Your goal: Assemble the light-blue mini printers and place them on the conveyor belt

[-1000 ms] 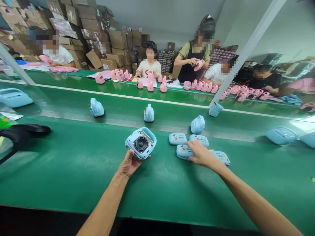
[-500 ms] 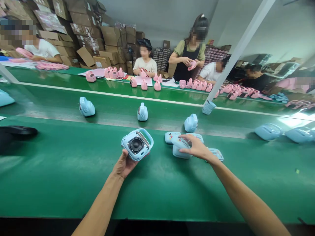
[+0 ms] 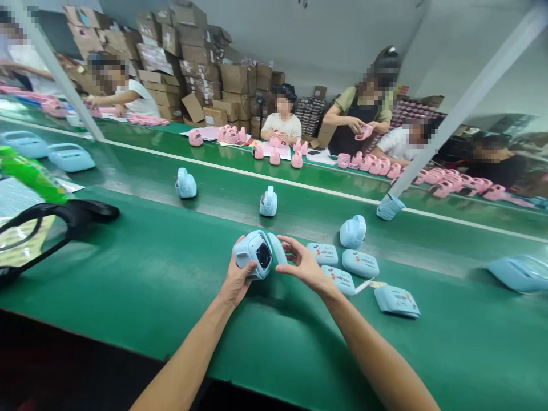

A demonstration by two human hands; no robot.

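Tilted in my left hand (image 3: 240,282) is a light-blue speaker housing (image 3: 247,251), its round black speaker facing right. My left fingers wrap round its side and bottom. A light-blue cover panel (image 3: 277,249) is pinched edge-on in my right hand (image 3: 302,264), a narrow gap away from the speaker's open face. Just right of my right hand lie several printed cover panels (image 3: 360,263) with a cartoon figure and lettering. Farther right sits a small stack of such panels (image 3: 397,301).
Blue speakers (image 3: 268,201) stand spaced along the belt (image 3: 222,197) beyond the bench. At left lie a black strap-like object (image 3: 85,214) and a green packet (image 3: 32,174). Co-workers across the line handle pink speakers (image 3: 275,156). White posts (image 3: 466,97) rise from the line.
My right hand has lifted a cover panel from the pile and brought it left to the speaker. My left hand has turned the speaker's face to the right. The view has shifted left.
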